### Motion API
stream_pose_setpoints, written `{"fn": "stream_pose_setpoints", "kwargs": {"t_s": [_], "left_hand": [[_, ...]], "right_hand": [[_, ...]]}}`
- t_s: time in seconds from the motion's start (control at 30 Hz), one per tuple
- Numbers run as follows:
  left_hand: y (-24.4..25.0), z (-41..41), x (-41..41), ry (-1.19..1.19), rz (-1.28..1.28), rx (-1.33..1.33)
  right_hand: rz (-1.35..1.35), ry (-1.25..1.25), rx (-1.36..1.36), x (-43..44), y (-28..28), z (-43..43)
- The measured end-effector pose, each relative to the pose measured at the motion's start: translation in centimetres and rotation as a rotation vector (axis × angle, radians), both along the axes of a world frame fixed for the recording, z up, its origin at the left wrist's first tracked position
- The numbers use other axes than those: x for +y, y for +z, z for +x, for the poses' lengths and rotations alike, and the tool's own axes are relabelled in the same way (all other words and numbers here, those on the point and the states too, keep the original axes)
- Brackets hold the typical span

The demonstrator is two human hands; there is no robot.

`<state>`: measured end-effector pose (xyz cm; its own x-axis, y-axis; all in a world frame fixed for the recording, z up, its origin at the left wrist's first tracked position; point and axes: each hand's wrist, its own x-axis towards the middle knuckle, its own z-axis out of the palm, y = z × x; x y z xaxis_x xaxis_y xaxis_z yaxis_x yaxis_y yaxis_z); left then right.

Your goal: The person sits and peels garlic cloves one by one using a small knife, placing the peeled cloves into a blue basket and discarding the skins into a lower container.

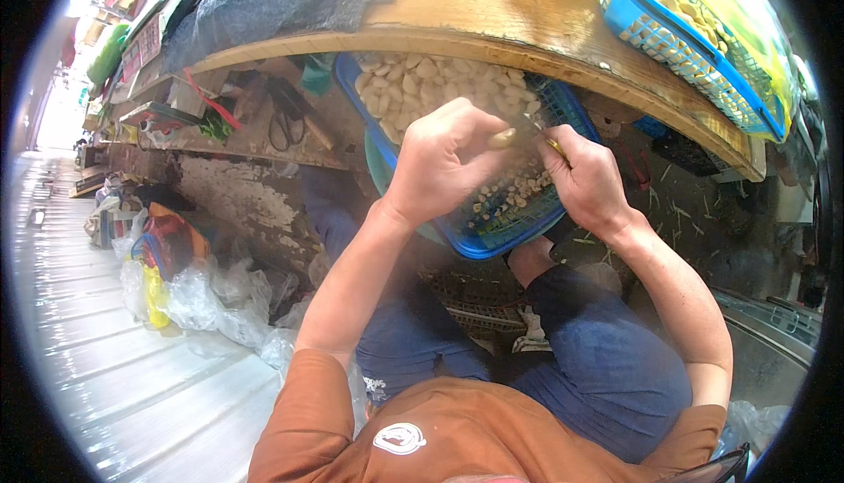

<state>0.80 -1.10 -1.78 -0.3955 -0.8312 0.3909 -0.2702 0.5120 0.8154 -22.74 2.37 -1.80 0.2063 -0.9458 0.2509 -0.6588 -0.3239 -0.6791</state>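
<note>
My left hand holds a pale peeled garlic clove between thumb and fingers. Close to its right, my right hand grips a small knife with a yellowish handle, its blade pointing up and left towards the clove. Both hands are above a blue plastic basket. Many pale cloves fill the far left part of the basket, and small brownish trimmed pieces lie in its near part. A light green rim shows beneath the basket. The blade is partly blurred.
A wooden table overhangs the basket's far edge. On its right stands another blue basket of cloves with yellow plastic. Black-handled scissors lie on a low shelf at left. Clear plastic bags are bunched beside a ribbed metal shutter.
</note>
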Motion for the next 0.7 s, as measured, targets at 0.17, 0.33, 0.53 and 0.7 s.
{"fn": "stream_pose_setpoints", "kwargs": {"t_s": [0.17, 0.33, 0.53, 0.7], "left_hand": [[-0.2, -0.5, 0.5, 0.092, 0.114, 0.052], [1.2, -0.4, 0.4, -0.018, 0.787, 0.591], [0.5, -0.5, 0.7, -0.157, 0.973, 0.787], [-0.6, -1.2, 1.1, -0.083, 1.001, 0.817]], "right_hand": [[-0.088, 0.01, 0.035, 0.3, 0.3, 0.2], [-0.083, -0.002, 0.016, 0.1, 0.0, -0.1], [-0.013, 0.0, -0.004, 0.6, 0.6, 0.5], [-0.057, -0.027, -0.02, 1.0, 0.5, 1.1]]}}
